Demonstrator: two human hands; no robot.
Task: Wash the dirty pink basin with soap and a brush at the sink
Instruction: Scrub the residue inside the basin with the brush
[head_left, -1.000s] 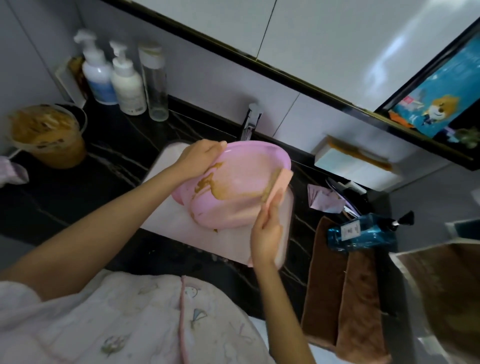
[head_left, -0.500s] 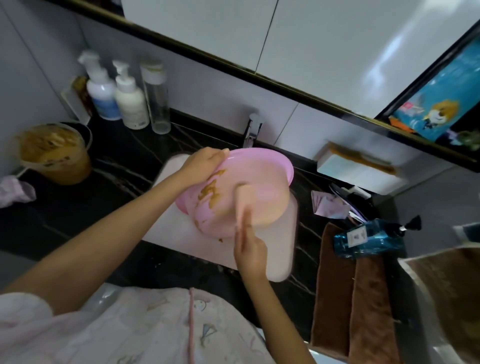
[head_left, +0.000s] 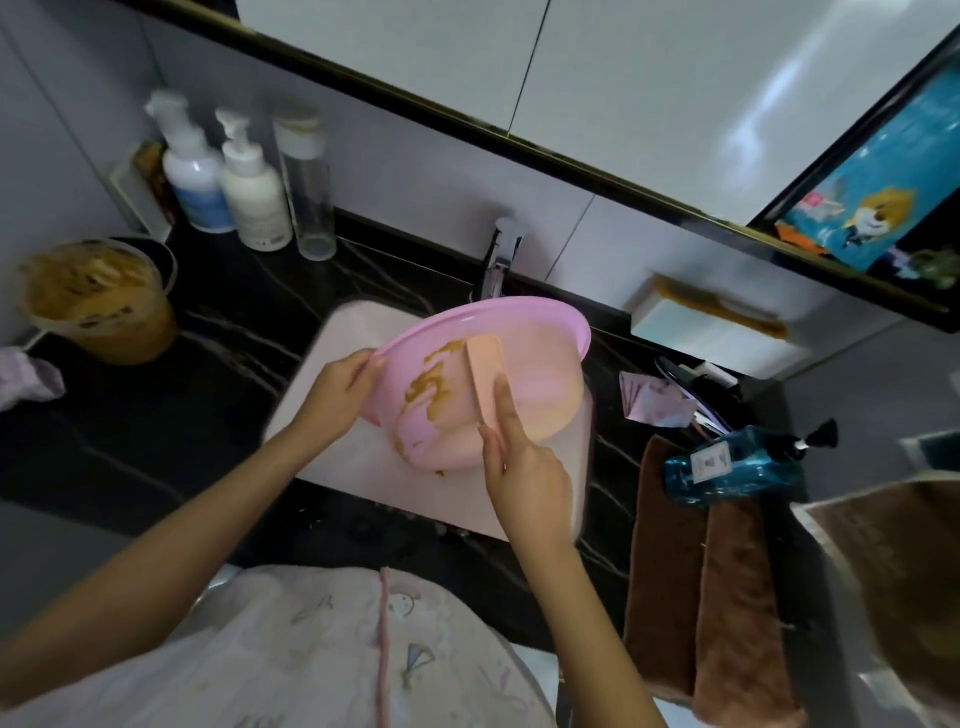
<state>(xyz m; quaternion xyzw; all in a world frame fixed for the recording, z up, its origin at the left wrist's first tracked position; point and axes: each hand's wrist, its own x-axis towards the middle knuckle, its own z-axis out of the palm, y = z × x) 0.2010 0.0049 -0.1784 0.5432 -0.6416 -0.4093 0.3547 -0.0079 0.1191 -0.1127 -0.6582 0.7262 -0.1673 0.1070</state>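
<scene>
Basin (head_left: 540, 374) is tipped up over the sink (head_left: 358, 467), open side toward the person, low edge down in the sink. L hand (head_left: 337, 389) grips the rim on the left. Its fingers (head_left: 363, 364) are curled onto the edge and clamped on the plastic. R hand (head_left: 524, 473) holds the brush (head_left: 485, 374) flat vs. the inside wall. Thumb and curled fingers pinch its near end, w/ the index finger (head_left: 506, 410) laid straight along its back.

Key relation: the brown smear (head_left: 428, 382) sits just left of the brush, i.e. btwn the two sets of fingers, at or almost at the brush's left edge. Brush's long axis runs from the R fingertips up and away toward the far rim, approx. parallel to the smear. So I'd judge the next stroke has to go sideways, left, across that axis toward the L fingers. R hand is the nearer one and already on the tool; L hand only steadies. More brown at the low rim, below-left of the R thumb. Right of the brush the wall looks clean.

No foam or running water visible at the tap (head_left: 501, 260), so prob. early in the scrub. Blue pump bottle (head_left: 737, 467) lies on its side on a brown towel (head_left: 727, 597), well right of the R hand. Maybe the soap, can't confirm.
</scene>
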